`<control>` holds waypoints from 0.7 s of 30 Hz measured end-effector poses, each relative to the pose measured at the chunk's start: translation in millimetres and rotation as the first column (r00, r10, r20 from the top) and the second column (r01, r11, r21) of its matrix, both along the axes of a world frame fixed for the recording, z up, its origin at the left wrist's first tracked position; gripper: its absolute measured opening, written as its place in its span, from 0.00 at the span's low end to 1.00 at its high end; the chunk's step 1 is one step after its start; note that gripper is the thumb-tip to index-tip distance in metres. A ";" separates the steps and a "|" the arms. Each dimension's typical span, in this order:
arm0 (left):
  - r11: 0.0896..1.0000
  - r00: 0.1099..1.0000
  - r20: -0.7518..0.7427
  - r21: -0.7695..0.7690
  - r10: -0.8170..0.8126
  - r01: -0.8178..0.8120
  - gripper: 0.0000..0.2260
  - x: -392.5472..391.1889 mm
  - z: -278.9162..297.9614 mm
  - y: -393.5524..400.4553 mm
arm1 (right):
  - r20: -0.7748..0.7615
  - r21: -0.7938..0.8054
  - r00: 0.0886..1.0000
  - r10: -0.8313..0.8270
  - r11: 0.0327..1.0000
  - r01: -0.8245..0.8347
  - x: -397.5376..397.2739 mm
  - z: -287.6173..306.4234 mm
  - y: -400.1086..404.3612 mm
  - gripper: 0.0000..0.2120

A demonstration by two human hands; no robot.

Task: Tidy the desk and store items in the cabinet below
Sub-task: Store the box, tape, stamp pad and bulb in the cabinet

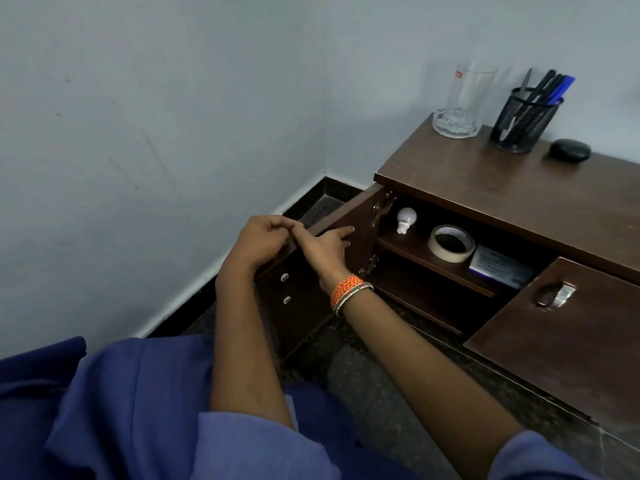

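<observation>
Three things stand on the brown counter (485, 174) near the wall: a tall clear glass (462, 102) at the back left corner, a black mesh pen holder (524, 124) full of pens just to its right, and a small black oval case (569, 150) further right, apart from the holder. Below the counter top the cabinet (433, 271) has its left door (304, 296) swung wide open toward the person, so the door panel stands between the arms and the floor by the wall; two pale round fittings show on its inner face. The right door (568, 334) with a metal handle (556, 295) also hangs open, tilted out over the speckled dark floor (398, 386). On the upper shelf (436, 261) inside lie a white light bulb (406, 220) at the left, a roll of beige masking tape (451, 243) lying flat in the middle, and a flat white-and-purple box (498, 268) at the right, just beside the roll. The left hand (263, 240) grips the top edge of the left door with curled fingers. The right hand (327, 249), wearing orange and green bangles (348, 294) at the wrist, rests against the same door with its fingers straight, one finger pointing toward the hinge side. Blue sleeves and cloth (138, 410) fill the lower left.
</observation>
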State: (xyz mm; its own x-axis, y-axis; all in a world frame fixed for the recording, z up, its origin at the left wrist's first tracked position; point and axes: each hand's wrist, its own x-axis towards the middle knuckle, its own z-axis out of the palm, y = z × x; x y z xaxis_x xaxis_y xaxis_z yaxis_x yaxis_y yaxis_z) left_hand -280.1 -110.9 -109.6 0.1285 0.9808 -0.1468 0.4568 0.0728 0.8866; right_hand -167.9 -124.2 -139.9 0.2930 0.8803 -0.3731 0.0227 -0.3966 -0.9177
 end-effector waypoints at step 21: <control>0.473 0.557 -0.103 -0.668 -0.824 0.575 0.06 97.2 -18.4 -13.2 | 0.015 0.081 0.992 0.122 0.989 -0.123 123.6 2.4 -80.0 0.16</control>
